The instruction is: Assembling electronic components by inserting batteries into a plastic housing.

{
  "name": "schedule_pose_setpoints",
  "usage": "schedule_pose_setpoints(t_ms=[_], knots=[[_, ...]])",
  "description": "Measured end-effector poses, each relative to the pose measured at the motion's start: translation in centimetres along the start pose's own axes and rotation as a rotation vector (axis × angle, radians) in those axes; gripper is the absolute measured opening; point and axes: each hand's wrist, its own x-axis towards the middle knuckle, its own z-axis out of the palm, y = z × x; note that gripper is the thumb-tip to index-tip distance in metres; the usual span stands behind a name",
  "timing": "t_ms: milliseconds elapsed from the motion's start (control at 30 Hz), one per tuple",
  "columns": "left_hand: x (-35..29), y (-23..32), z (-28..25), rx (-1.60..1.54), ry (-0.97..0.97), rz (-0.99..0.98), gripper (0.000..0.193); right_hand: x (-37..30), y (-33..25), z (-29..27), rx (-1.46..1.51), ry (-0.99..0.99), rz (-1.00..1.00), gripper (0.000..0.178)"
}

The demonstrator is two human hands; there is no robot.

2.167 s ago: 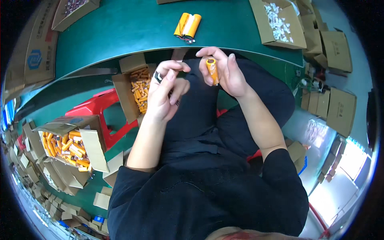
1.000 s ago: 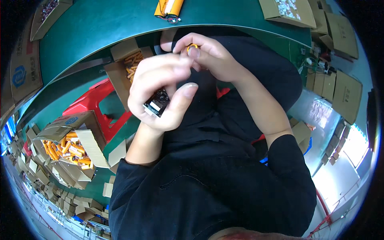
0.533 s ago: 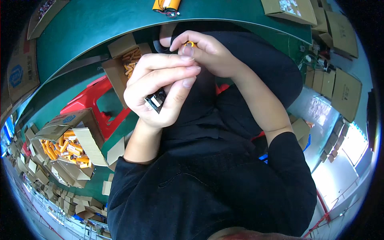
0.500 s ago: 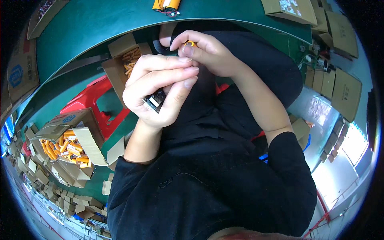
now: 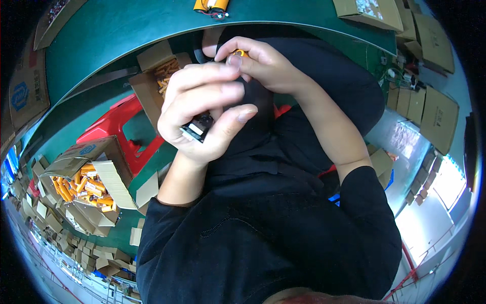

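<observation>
Cardboard begins my remote view: a small carton (image 5: 58, 28) of dark bits sits at the left end of the tabletop (image 5: 293, 12), which I judge leaves the middle free. Below it, well off the near edge, a flapped carton (image 5: 115, 185) holds loose orange pieces (image 5: 81, 187); its flap is folded outward, probably to keep the mouth accessible. Next comes a red stool (image 5: 109, 120), then a lower carton (image 5: 144, 96) below the tabletop's near edge, with similar orange pieces inside, likely placed there for an easy reach.

I see the left hand (image 5: 195, 104) with thumb and fingers apart. A small dark module (image 5: 196, 127) lies against its palm, perhaps so the fingertips stay free; what secures it I cannot tell. Beyond, close to the tabletop's near edge, an orange pack (image 5: 203, 5) lies with its leads (image 5: 220, 15) toward the person, handy to grasp, I suppose.

My task's thing, the orange cylinder (image 5: 244, 52), is pinched in the right hand (image 5: 268, 66), ringed end toward my camera, apparently for steadiness; fingers hide the rest. Near the tabletop's right corner rests a shallow carton (image 5: 362, 20) of white pieces.
</observation>
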Motion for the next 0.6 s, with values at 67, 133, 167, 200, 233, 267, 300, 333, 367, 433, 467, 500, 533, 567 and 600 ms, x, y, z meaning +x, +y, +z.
schedule_pose_setpoints(t_ms=[67,133,167,200,233,267,300,333,367,433,467,500,533,567,600], knots=[[0.4,1.2,0.5,0.068,-0.016,-0.063,0.023,0.2,0.7,0.1,0.005,0.0,-0.029,0.037],[0.4,1.3,0.4,0.101,-0.024,-0.095,0.022,0.3,1.0,0.2,0.008,0.0,-0.043,0.037],[0.2,1.0,0.3,0.118,-0.049,-0.092,0.021,0.4,1.1,0.3,0.005,0.002,-0.049,0.036],[0.0,0.7,0.0,0.134,-0.073,-0.088,0.02,0.4,1.1,0.3,0.002,0.003,-0.055,0.036],[-0.2,0.4,-0.2,0.15,-0.098,-0.085,0.019,0.5,1.2,0.4,-0.002,0.005,-0.062,0.036],[-0.3,0.2,-0.4,0.166,-0.123,-0.081,0.018,0.5,1.2,0.4,-0.005,0.006,-0.068,0.036],[-0.4,0.2,-0.6,0.166,-0.123,-0.082,0.018,0.4,1.1,0.4,-0.005,0.007,-0.067,0.036],[-0.4,0.2,-0.8,0.183,-0.133,-0.069,0.016,0.3,0.8,0.4,-0.013,0.006,-0.054,0.035],[-0.5,0.2,-0.9,0.199,-0.143,-0.057,0.014,0.2,0.4,0.4,-0.021,0.005,-0.041,0.035],[-0.6,0.2,-1.1,0.233,-0.162,-0.032,0.012,0.1,-0.1,0.3,-0.037,0.002,-0.015,0.035],[-0.7,0.1,-1.1,0.234,-0.161,-0.03,0.012,0.1,-0.2,0.3,-0.038,0.002,-0.016,0.035],[-0.9,0.0,-0.8,0.171,-0.093,-0.05,0.01,0.1,-0.2,0.1,-0.008,-0.008,0.002,0.034],[-1.0,-0.3,-0.6,0.107,-0.025,-0.07,0.009,0.1,-0.2,0.0,0.021,-0.018,0.02,0.034],[-1.2,-0.5,-0.4,0.044,0.043,-0.089,0.01,0.1,-0.2,-0.1,0.051,-0.028,0.038,0.033],[-1.4,-0.8,-0.4,-0.02,0.111,-0.109,0.01,0.2,-0.3,-0.1,0.081,-0.038,0.056,0.033]])
